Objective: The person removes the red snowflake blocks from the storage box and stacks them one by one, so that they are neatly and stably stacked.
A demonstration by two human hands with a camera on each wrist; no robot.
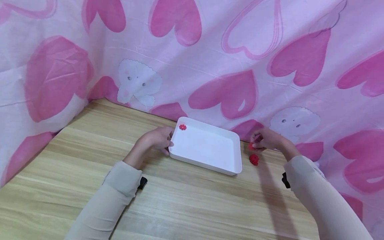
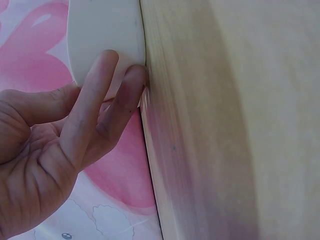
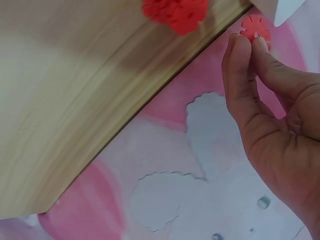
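Observation:
A white rectangular tray [image 1: 207,143] sits on the wooden table, with one red snowflake-shaped plastic disc [image 1: 182,127] lying flat in its far left corner. My left hand [image 1: 158,139] grips the tray's left side, thumb over the rim and fingers against the outer wall, as the left wrist view also shows. Just beyond the tray's right side, my right hand [image 1: 265,139] pinches another red snowflake disc [image 3: 255,29] between thumb and fingertips. Below that hand, a small cluster of red snowflake discs [image 1: 253,159] lies on the table, overlapping one another.
The light wooden tabletop [image 1: 186,203] extends in front of the tray and to its left. A pink and white curtain [image 1: 210,60] with hearts and cartoon animals hangs along the table's back edge and down the left side, close behind the tray.

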